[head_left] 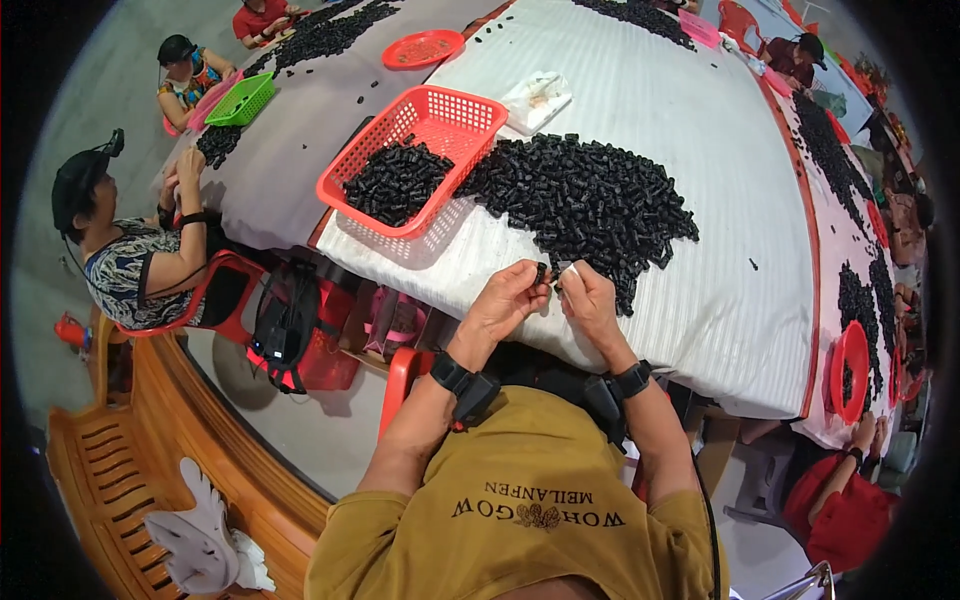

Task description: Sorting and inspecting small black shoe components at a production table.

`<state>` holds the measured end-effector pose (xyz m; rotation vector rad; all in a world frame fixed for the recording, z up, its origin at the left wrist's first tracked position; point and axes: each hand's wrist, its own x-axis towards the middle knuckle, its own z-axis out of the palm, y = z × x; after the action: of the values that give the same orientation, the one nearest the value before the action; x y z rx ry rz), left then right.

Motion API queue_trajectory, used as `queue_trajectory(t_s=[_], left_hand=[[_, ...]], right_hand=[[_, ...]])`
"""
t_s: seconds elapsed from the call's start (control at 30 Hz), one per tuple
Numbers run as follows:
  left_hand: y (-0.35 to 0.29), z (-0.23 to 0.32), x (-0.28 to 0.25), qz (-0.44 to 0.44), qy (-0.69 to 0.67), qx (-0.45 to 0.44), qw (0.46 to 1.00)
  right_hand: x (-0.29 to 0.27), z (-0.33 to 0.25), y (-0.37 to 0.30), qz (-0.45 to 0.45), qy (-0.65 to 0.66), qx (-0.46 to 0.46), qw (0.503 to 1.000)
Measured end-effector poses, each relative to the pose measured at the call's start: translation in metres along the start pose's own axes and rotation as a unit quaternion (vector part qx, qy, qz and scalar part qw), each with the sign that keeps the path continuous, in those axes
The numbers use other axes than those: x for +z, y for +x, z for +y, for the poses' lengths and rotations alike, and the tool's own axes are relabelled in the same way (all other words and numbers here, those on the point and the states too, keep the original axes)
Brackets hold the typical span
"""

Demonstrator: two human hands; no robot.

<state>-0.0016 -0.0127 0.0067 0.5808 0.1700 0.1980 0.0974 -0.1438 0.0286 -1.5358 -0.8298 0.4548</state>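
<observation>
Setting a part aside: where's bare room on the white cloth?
Free: white tablecloth between the heaped black pieces and right red edging, bar a stray piece; and beyond the white plastic bag. Crowded: right of the red perforated basket.

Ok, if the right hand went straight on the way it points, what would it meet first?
Likely the pile of small black pieces just beyond, though it might brush the left hand first; depth between them is unclear.

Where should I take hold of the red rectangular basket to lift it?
Probably the basket's rim at both short ends, from near and far: it stands above the black pieces inside, while the black pile crowds the right long side. Favour the near end, where pieces gather.
</observation>
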Motion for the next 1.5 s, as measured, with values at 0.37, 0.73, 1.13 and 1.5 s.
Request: queue_trajectory(t_s=[0.37,0.73,1.13,1.5], left_hand=[[0.001,0.001,0.004,0.012,-0.017,-0.003,1.0],[0.003,0.001,-0.003,0.01,-0.009,-0.003,1.0],[0.003,0.001,-0.005,-0.004,-0.005,-0.013,1.0],[0.004,0.002,-0.002,0.001,0.011,-0.02,1.0]], right_hand=[[0.0,-0.003,0.002,-0.018,-0.1,-0.041,0.994],[0.0,0.002,0.005,-0.028,-0.141,-0.028,0.989],[0.001,-0.004,0.005,-0.018,-0.162,-0.036,0.986],[0.001,-0.001,0.005,-0.023,-0.158,-0.045,0.986]])
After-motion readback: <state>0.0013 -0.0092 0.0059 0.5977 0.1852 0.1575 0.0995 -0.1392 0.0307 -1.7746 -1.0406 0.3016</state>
